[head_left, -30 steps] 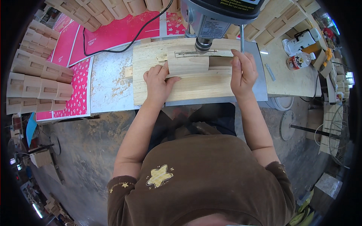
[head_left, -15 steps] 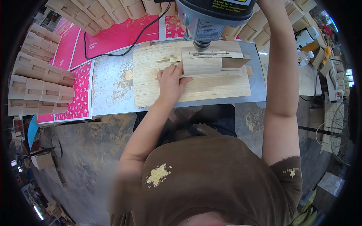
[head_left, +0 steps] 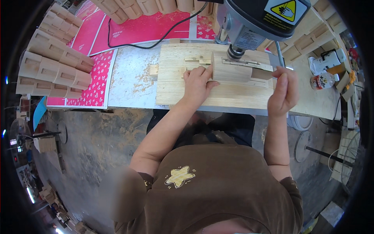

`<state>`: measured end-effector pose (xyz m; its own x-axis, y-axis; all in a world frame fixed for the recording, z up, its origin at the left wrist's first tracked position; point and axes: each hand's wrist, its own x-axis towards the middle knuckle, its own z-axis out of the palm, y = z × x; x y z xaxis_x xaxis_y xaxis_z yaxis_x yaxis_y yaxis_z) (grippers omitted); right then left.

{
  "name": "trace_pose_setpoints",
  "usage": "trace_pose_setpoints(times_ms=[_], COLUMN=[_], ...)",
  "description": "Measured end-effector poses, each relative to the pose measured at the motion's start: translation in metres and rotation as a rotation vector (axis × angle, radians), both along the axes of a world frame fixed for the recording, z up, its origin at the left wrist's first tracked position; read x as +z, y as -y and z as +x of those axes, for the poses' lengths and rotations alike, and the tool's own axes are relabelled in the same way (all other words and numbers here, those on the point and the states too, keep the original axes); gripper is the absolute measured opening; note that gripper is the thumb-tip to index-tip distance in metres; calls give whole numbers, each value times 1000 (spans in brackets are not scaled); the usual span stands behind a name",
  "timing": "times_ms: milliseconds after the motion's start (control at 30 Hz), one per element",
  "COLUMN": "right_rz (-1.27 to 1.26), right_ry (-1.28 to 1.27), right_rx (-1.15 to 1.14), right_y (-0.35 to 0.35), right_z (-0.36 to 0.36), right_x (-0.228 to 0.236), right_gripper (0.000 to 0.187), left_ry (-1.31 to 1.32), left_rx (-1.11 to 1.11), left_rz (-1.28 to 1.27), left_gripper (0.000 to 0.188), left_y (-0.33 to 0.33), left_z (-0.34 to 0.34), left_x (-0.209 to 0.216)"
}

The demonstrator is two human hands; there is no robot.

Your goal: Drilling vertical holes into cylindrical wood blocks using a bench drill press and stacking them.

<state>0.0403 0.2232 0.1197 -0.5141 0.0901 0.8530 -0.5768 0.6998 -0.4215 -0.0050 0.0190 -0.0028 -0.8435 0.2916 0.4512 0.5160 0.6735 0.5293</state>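
Observation:
My left hand [head_left: 197, 84] is against the left end of a pale wooden block [head_left: 231, 73], its fingers bent and its thumb along the near side, holding it. The block sits on a flat wooden board [head_left: 183, 94] among thin wood strips. Over the block's top is the drill press [head_left: 259, 23], its chuck [head_left: 235, 53] low over the block; the bit's tip is hard to make out. My right hand [head_left: 283, 90] is closed at the lower end of a metal feed lever [head_left: 280, 54], just right of the block.
Stacks of slotted wooden pieces [head_left: 54, 70] stand at left and along the back. A black cable [head_left: 156, 43] crosses the pink sheet [head_left: 146, 29]. Sawdust lies on the metal tabletop [head_left: 130, 84]. A plastic bottle [head_left: 324, 81] stands at right.
My right hand has come down from the top edge to beside the block with the lever. The chuck has lowered toward the block. My left hand stays at the block; the view has shifted.

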Motion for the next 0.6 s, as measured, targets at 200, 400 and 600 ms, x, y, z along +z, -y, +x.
trace_pose_setpoints(times_ms=[200,400,600], right_rz=[77,-4,31], right_ry=[-103,-109,162], right_rx=[-55,65,-286], right_y=[-5,-13,-11], right_z=[-21,-10,-88], right_x=[-53,-9,121], right_gripper=[13,10,30], left_ry=[17,-27,72], left_rx=[-9,11,-19], left_rz=[6,-12,19], left_gripper=[58,58,56], left_y=[-3,1,0], left_z=[-1,0,-4], left_x=[0,-3,1])
